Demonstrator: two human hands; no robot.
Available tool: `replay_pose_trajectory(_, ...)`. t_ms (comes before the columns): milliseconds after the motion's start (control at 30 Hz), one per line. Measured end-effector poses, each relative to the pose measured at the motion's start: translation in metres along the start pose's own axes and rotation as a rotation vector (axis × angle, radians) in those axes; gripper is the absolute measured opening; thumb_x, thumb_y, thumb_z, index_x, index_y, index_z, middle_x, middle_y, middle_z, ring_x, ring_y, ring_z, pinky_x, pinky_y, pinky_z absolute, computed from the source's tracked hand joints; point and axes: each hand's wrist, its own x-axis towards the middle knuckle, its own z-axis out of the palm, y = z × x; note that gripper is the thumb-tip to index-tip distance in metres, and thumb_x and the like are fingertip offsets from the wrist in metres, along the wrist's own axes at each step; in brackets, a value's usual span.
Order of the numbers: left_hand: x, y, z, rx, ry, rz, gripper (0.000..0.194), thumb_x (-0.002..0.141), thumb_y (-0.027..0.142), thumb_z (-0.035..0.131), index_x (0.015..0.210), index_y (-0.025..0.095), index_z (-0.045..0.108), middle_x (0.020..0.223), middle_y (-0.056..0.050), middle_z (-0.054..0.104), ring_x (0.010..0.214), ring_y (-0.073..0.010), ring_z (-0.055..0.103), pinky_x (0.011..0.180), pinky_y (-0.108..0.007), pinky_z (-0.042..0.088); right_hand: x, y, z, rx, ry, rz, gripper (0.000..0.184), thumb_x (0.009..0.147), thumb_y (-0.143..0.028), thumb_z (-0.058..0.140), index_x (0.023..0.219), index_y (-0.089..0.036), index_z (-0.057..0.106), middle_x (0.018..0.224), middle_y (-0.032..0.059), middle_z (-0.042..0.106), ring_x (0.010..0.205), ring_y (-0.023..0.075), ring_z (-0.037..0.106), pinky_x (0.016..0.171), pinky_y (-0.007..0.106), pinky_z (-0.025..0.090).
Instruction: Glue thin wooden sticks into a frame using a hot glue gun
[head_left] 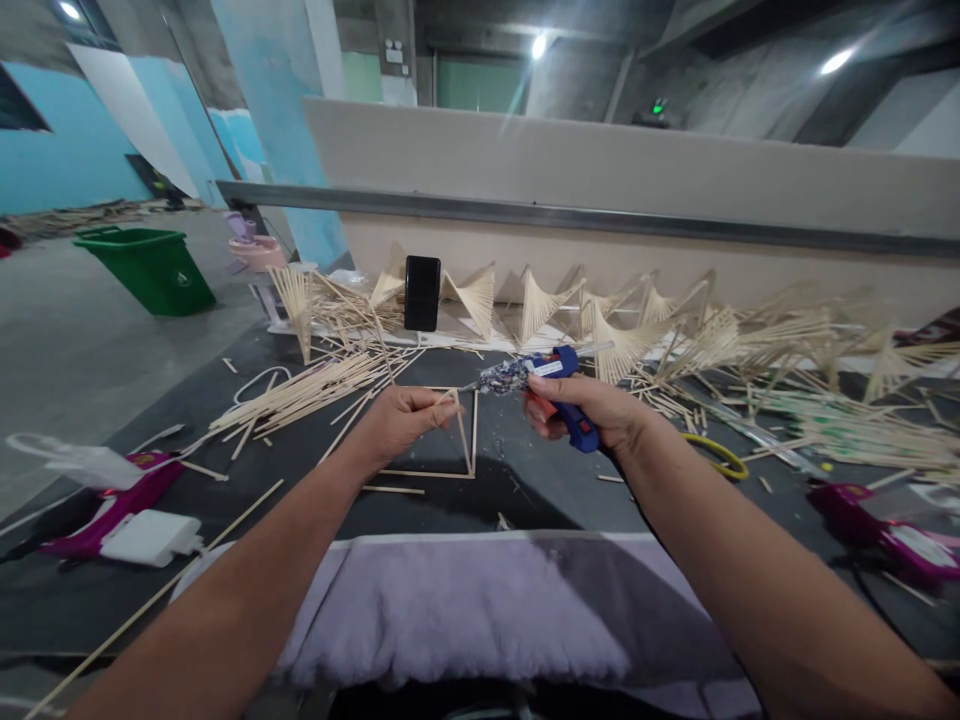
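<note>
My right hand (592,405) is wrapped round a blue glue gun (551,385) with a red trigger, its crusted nozzle pointing left toward my left hand. My left hand (401,420) pinches a thin wooden stick (448,398) by its end, close to the nozzle tip. Below both hands a square frame of sticks (457,440) lies flat on the dark table (525,480).
A bundle of loose sticks (300,395) lies to the left. Fan-shaped stick pieces (630,320) line the back by a black phone (422,292). Pink tools (112,505) with a white adapter sit left, another pink tool (892,530) right. A green bin (150,268) stands on the floor.
</note>
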Motion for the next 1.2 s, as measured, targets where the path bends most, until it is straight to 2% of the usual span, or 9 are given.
replay_pose_trajectory(233, 0.000, -0.001, -0.001, 0.000, 0.004, 0.003, 0.028, 0.073, 0.038, 0.057, 0.063, 0.013, 0.064, 0.075, -0.002, 0.065, 0.076, -0.0145, 0.057, 0.071, -0.023, 0.040, -0.003, 0.006, -0.003, -0.032, 0.012, -0.013, 0.033, 0.075, -0.044, 0.054, 0.060, -0.015, 0.053, 0.055, 0.0022, 0.055, 0.048, 0.0100, 0.048, 0.040, 0.020, 0.026)
replay_pose_trajectory(367, -0.001, -0.001, -0.001, 0.003, 0.014, -0.007, 0.029, 0.072, 0.039, 0.058, 0.064, 0.013, 0.065, 0.079, -0.004, 0.067, 0.080, -0.0161, 0.058, 0.072, -0.024, 0.040, -0.010, 0.014, -0.010, -0.120, 0.041, -0.065, 0.034, 0.076, -0.048, 0.051, 0.064, -0.016, 0.053, 0.062, 0.0030, 0.057, 0.052, 0.0109, 0.050, 0.045, 0.022, 0.033)
replay_pose_trajectory(467, -0.001, -0.001, 0.000, 0.012, 0.010, -0.012, 0.029, 0.072, 0.040, 0.058, 0.070, 0.013, 0.067, 0.076, -0.003, 0.067, 0.078, -0.0163, 0.058, 0.070, -0.024, 0.040, -0.016, 0.022, -0.014, -0.463, 0.141, -0.073, 0.034, 0.074, -0.051, 0.051, 0.075, -0.017, 0.056, 0.067, 0.0035, 0.059, 0.056, 0.0136, 0.053, 0.052, 0.026, 0.038)
replay_pose_trajectory(633, -0.001, -0.001, 0.000, 0.011, 0.020, -0.018, 0.028, 0.072, 0.039, 0.058, 0.064, 0.013, 0.066, 0.082, -0.004, 0.068, 0.081, -0.0167, 0.058, 0.073, -0.025, 0.041, -0.019, 0.045, -0.020, -1.330, 0.433, -0.184, 0.029, 0.071, -0.047, 0.055, 0.079, -0.019, 0.055, 0.081, 0.0061, 0.058, 0.074, 0.0192, 0.054, 0.063, 0.028, 0.038)
replay_pose_trajectory(767, 0.000, -0.002, 0.000, 0.021, 0.025, -0.019, 0.026, 0.071, 0.038, 0.059, 0.068, 0.014, 0.068, 0.080, -0.004, 0.068, 0.082, -0.0174, 0.058, 0.074, -0.026, 0.041, -0.019, 0.072, -0.033, -1.681, 0.505, -0.045, 0.030, 0.072, -0.031, 0.055, 0.098, -0.017, 0.052, 0.098, 0.0116, 0.055, 0.086, 0.0226, 0.053, 0.069, 0.030, 0.037)
replay_pose_trajectory(867, 0.000, -0.002, 0.000, 0.029, 0.029, -0.020, 0.026, 0.071, 0.038, 0.059, 0.070, 0.014, 0.069, 0.079, -0.003, 0.068, 0.080, -0.0170, 0.058, 0.074, -0.026, 0.041, -0.015, 0.087, -0.044, -1.735, 0.459, 0.032, 0.035, 0.071, -0.029, 0.056, 0.104, -0.016, 0.050, 0.103, 0.0123, 0.054, 0.092, 0.0239, 0.052, 0.073, 0.033, 0.037)
replay_pose_trajectory(967, 0.000, -0.002, 0.000, 0.030, 0.019, -0.011, 0.027, 0.072, 0.038, 0.058, 0.069, 0.013, 0.068, 0.079, -0.003, 0.068, 0.078, -0.0158, 0.058, 0.073, -0.025, 0.041, -0.012, 0.092, -0.050, -1.666, 0.423, 0.082, 0.045, 0.070, -0.034, 0.058, 0.110, -0.016, 0.048, 0.109, 0.0125, 0.052, 0.097, 0.0240, 0.050, 0.077, 0.034, 0.037)
replay_pose_trajectory(1100, 0.000, -0.001, 0.000, 0.027, 0.017, -0.008, 0.028, 0.072, 0.039, 0.057, 0.068, 0.014, 0.067, 0.080, -0.004, 0.068, 0.078, -0.0156, 0.058, 0.073, -0.025, 0.041, -0.016, 0.077, -0.046, -1.591, 0.306, 0.182, 0.066, 0.062, -0.034, 0.066, 0.121, -0.017, 0.042, 0.119, 0.0126, 0.048, 0.104, 0.0256, 0.048, 0.083, 0.036, 0.037)
replay_pose_trajectory(1200, -0.001, -0.001, 0.000, 0.033, 0.020, -0.018, 0.029, 0.071, 0.040, 0.057, 0.068, 0.014, 0.067, 0.080, -0.004, 0.067, 0.078, -0.0157, 0.057, 0.073, -0.025, 0.041, -0.022, 0.055, -0.030, -1.666, 0.314, 0.118, 0.066, 0.059, -0.025, 0.067, 0.121, -0.022, 0.045, 0.122, 0.0112, 0.048, 0.110, 0.0302, 0.042, 0.086, 0.043, 0.034)
